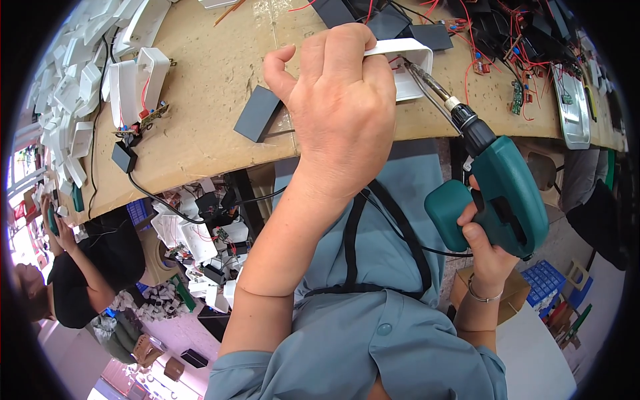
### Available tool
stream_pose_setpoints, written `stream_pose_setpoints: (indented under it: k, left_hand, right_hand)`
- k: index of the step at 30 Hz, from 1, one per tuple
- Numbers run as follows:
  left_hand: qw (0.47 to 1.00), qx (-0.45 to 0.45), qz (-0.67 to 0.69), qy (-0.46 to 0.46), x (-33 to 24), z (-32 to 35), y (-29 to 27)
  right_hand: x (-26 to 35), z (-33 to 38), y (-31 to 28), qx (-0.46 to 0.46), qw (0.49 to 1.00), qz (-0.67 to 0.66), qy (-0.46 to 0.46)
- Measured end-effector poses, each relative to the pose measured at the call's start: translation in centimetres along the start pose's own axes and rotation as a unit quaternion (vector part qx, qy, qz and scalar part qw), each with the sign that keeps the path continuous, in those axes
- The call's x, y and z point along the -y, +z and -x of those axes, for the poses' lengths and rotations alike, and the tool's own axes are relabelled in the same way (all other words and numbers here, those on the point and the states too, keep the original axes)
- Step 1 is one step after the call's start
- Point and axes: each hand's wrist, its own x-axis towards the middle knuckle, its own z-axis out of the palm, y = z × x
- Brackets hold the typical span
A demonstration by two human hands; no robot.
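Note:
My left hand (343, 107) is closed on the rim of a white plastic housing (421, 59), tilted at the table's near edge, with its back to me. In my right hand (485, 248) is a green soldering gun (512, 193), gripped by its handle. Its metal tip and thin feed tube reach inside the housing, close to a bit of red wire. Whether the tip touches anything there is too small to tell. A dark grey rectangular block (259, 113) lies on the table just left of my left hand.
White housings (67, 100) pile up at the far left. Another housing (127, 93) with a small circuit board stands nearer. Red-wired boards (517, 97) and a metal tray (572, 110) lie at right. A black cable (160, 200) hangs over the edge. Another person (83, 273) sits at left.

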Motion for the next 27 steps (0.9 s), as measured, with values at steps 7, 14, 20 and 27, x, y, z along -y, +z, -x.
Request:
stream_pose_setpoints:
  k: [7,14,20,27]
  left_hand:
    - [1.0,-0.003,0.005,0.0,0.04,-0.02,0.07]
    - [1.0,0.003,0.006,0.001,0.01,-0.02,0.0]
    - [1.0,0.002,0.004,0.003,0.11,0.04,0.11]
    - [1.0,0.01,0.002,0.002,0.06,-0.05,-0.14]
  right_hand:
    - [0.21,-0.02,0.18,-0.005,1.0,-0.001,-0.018]
    - [0.08,-0.2,0.26,0.005,1.0,-0.007,-0.014]
    - [0.23,-0.24,0.29,0.003,1.0,0.005,-0.012]
    - [0.26,0.32,0.57,-0.009,1.0,-0.007,0.005]
